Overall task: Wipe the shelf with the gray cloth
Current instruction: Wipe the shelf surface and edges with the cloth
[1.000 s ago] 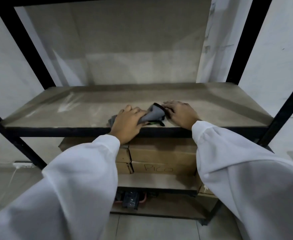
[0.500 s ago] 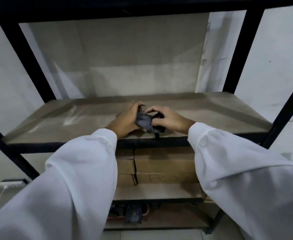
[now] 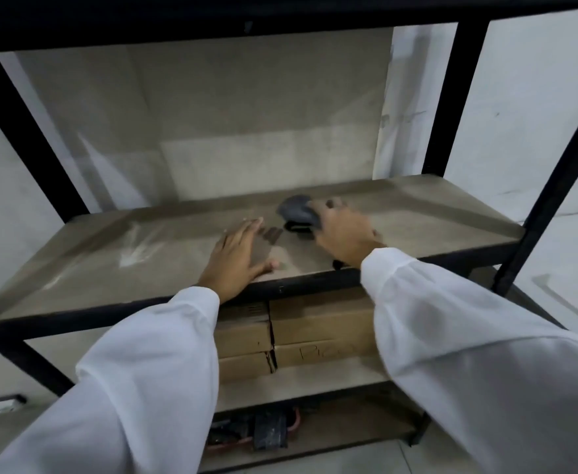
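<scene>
The shelf (image 3: 126, 248) is a dusty brown board in a black metal frame, at chest height in front of me. My right hand (image 3: 344, 230) holds the bunched gray cloth (image 3: 297, 210) and presses it on the board toward the back, right of the middle. My left hand (image 3: 238, 256) lies flat on the board near the front edge, fingers spread, holding nothing. White sleeves cover both arms. The picture is blurred by motion.
Black uprights (image 3: 456, 97) stand at the corners, and a black beam crosses overhead. Cardboard boxes (image 3: 318, 326) are stacked on the lower shelf under my hands. Dark gear with red cable (image 3: 263, 431) lies on the bottom shelf. White walls surround the rack.
Both hands held the cloth together near the front edge before. The left hand has let go and now lies flat, while the right hand has carried the cloth back and to the right.
</scene>
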